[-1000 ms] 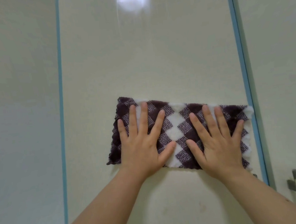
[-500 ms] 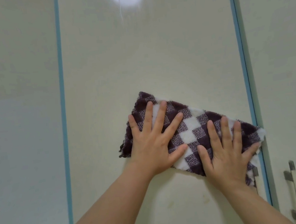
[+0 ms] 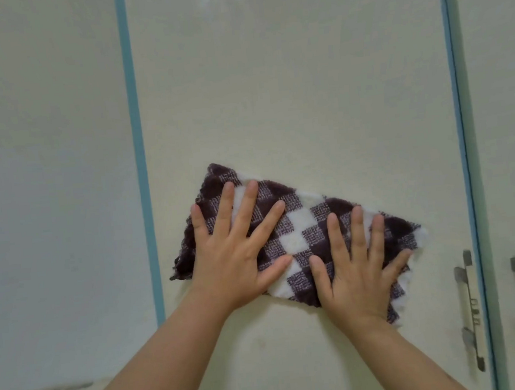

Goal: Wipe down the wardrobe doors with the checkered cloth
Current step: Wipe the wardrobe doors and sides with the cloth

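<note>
L hand (image 3: 233, 253) & R hand (image 3: 357, 267) flat, fingers straight, gripping nothing, press purple-white checkered terry cloth (image 3: 297, 232) on cream wardrobe door (image 3: 270, 83); even pressure toward 6 o'clock, poss. smudges (image 3: 263, 335) there.

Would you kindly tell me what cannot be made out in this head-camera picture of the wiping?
1. Head view: the part of the wardrobe door beneath the checkered cloth, covered by it.
2. Head view: the cloth's parts under the left hand and right hand.
3. Head view: the door's top and bottom, cut off by the picture's edges.
4. Head view: the marks on the two handles, too small and blurred.
</note>
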Tool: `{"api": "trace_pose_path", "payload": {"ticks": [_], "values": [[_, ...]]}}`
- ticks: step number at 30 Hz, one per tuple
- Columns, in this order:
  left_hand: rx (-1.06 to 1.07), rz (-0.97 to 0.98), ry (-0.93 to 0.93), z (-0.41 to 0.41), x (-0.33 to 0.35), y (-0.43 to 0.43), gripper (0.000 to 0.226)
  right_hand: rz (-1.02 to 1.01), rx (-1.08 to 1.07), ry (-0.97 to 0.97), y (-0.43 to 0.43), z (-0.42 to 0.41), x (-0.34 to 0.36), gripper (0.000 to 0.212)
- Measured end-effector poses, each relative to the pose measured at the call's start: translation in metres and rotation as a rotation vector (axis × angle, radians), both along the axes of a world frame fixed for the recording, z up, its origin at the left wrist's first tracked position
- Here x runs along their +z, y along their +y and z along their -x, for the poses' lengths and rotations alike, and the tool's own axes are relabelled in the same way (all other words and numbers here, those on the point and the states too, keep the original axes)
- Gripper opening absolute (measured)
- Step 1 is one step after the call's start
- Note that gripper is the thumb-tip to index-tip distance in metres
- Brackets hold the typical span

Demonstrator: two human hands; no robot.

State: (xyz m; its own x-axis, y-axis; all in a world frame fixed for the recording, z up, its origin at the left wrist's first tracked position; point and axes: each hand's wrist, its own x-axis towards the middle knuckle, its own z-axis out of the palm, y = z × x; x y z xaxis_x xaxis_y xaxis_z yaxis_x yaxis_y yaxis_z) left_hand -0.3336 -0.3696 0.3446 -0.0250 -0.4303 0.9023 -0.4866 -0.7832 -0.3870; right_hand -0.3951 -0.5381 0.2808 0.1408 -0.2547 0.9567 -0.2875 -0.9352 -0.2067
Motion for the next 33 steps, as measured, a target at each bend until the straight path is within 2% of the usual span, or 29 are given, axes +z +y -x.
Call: {"api": "trace_pose_path", "payload": {"ticks": [15, 22, 27, 33], "values": [[0.054, 0.140, 0.020, -0.021, -0.041, 0.044, 0.073, 0.233, 0.011, 0.061, 0.035, -0.017, -0.009, 0.062], [0.053, 0.273, 0.145, -0.021, -0.083, 0.043, 0.074, 0.406, 0.047, 0.093, 0.031, -0.014, -0.016, 0.061], [0.090, 0.365, 0.222, -0.013, -0.122, 0.026, 0.074, 0.541, 0.081, 0.144, 0.012, -0.006, -0.032, 0.060], [0.081, 0.313, 0.229, 0.005, -0.139, -0.018, 0.075, 0.526, 0.059, 0.127, -0.034, 0.013, -0.060, 0.061]]}}
